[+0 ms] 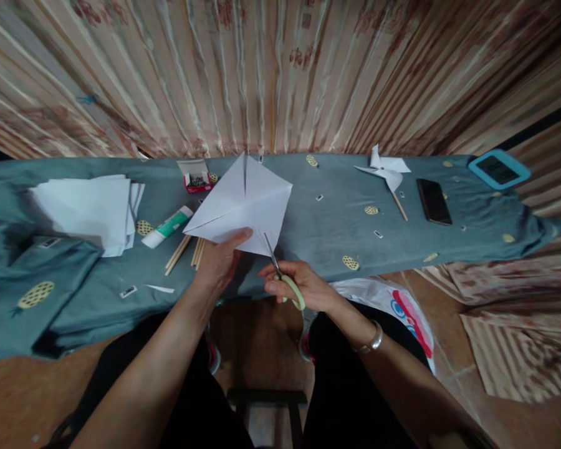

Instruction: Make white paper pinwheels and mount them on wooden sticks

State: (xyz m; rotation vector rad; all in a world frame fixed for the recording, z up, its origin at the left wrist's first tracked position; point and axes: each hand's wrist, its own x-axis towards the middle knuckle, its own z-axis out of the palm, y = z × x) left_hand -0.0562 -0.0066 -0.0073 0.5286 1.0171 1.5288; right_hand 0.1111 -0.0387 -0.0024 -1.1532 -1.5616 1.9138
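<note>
A white paper sheet (262, 202) is held over the near part of the worktop (327, 234), turned like a diamond: one corner is pointed away from the body, one toward it, and the sideways diagonal is slanted, its right end farther off. Slits are seen running inward from the far and left corners. By the left hand (220, 259), reached forward, the sheet is pinched near its lower edge, thumb laid on top and fingers tucked beneath. Scissors (295, 290) are gripped in the right hand (308, 285), fingers curled about the green handles; their long axis is directed forward and slightly left, with the blades at the near corner. Whether the blades are parted cannot be told. Wooden sticks (177, 254) are partly covered by the sheet; a green-and-white tube (167, 227) and an opened red box (197, 181) are placed to its left, with a paper stack (86, 212) beyond the tube. On the right, a paper pinwheel (389, 169), a dark phone (434, 201) and a blue-framed device (499, 168) are laid out.
</note>
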